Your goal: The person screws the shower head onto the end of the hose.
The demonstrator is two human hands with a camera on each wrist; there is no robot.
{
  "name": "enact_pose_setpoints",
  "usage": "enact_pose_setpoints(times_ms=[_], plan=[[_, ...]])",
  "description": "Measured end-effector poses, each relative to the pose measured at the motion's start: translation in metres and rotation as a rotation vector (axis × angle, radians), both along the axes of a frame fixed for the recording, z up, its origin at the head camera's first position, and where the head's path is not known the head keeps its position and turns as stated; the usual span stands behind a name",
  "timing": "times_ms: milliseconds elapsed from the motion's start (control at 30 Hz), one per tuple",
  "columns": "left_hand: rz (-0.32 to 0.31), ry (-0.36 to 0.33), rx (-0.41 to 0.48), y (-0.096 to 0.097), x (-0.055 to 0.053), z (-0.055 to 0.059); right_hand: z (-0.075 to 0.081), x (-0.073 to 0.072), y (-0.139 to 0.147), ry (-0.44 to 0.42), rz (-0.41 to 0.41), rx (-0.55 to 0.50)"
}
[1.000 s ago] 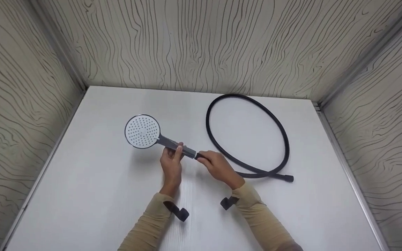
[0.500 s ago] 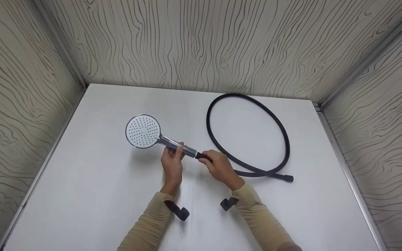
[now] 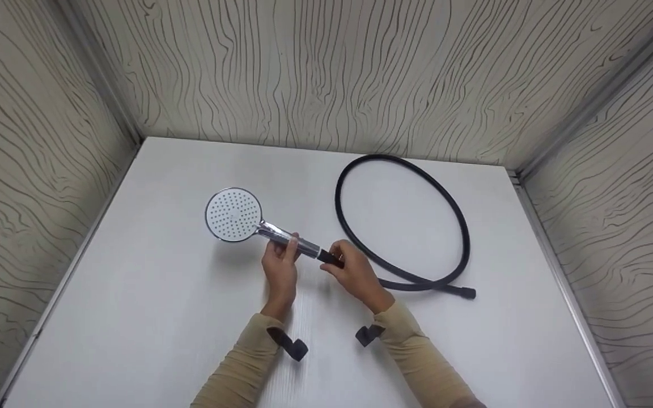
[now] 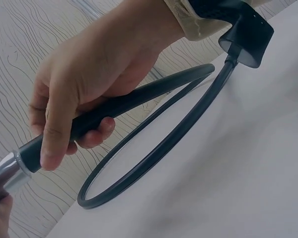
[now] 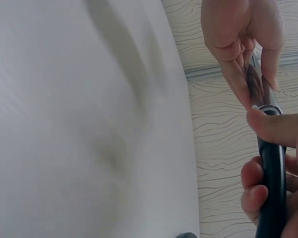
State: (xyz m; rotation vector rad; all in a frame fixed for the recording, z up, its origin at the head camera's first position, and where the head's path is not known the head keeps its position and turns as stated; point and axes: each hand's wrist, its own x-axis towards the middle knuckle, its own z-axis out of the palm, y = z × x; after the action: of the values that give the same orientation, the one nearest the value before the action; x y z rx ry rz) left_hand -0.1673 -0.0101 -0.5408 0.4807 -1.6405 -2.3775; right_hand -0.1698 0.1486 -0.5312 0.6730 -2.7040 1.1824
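Note:
A hand shower (image 3: 233, 215) with a round white spray face is held above the table in the head view. My left hand (image 3: 281, 272) grips its chrome handle (image 3: 307, 248), thumb across the top. Against the handle's lower end sits the black end fitting (image 3: 329, 258) of a shower hose (image 3: 466, 235). My right hand (image 3: 357, 275) pinches that fitting between thumb and fingers. In the right wrist view, the handle and the hose end (image 5: 272, 173) meet in line at a shiny collar. How far they are joined is hidden.
The hose lies in a big loop on the white table (image 3: 162, 317), its other end fitting (image 3: 467, 292) at the right. Wood-patterned panels (image 3: 304, 73) stand behind and at both sides. A black wrist mount (image 3: 289, 344) sticks out from each sleeve.
My right fingers have shifted on the hose fitting, and more of its black surface shows. The handle catches more light. My left hand and the hose loop stay nearly in place.

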Motion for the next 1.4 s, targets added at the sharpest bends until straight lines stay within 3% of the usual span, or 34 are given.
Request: enact_pose_setpoints(times_ms=[233,400,500,633,767,967,1167,1300,1400], plan=[[0.002,0.014,0.004,-0.001,0.000,0.004,-0.001,0.000,0.000,0.130,0.047,0.052],[0.005,0.023,0.007,0.005,0.000,0.006,0.001,-0.003,0.003,0.067,0.064,0.075],[0.003,0.022,-0.004,0.010,0.000,0.006,0.001,-0.002,0.002,0.040,0.015,0.034],[-0.001,0.030,-0.011,0.011,-0.001,0.006,-0.001,0.000,0.001,0.089,-0.042,-0.005],[-0.004,0.026,-0.002,0.009,-0.001,0.005,0.000,-0.001,0.003,0.138,0.000,0.036],[-0.003,0.029,0.028,0.009,-0.002,0.005,0.005,-0.005,0.006,0.041,0.074,0.093],[0.014,0.000,0.025,0.009,-0.002,0.003,0.002,-0.002,0.005,-0.051,0.012,0.038],[-0.008,-0.031,0.045,0.008,-0.001,0.001,-0.003,0.000,0.004,0.014,-0.045,0.024],[-0.028,-0.055,0.053,0.006,0.000,0.001,-0.004,0.000,0.003,0.096,-0.027,0.047]])
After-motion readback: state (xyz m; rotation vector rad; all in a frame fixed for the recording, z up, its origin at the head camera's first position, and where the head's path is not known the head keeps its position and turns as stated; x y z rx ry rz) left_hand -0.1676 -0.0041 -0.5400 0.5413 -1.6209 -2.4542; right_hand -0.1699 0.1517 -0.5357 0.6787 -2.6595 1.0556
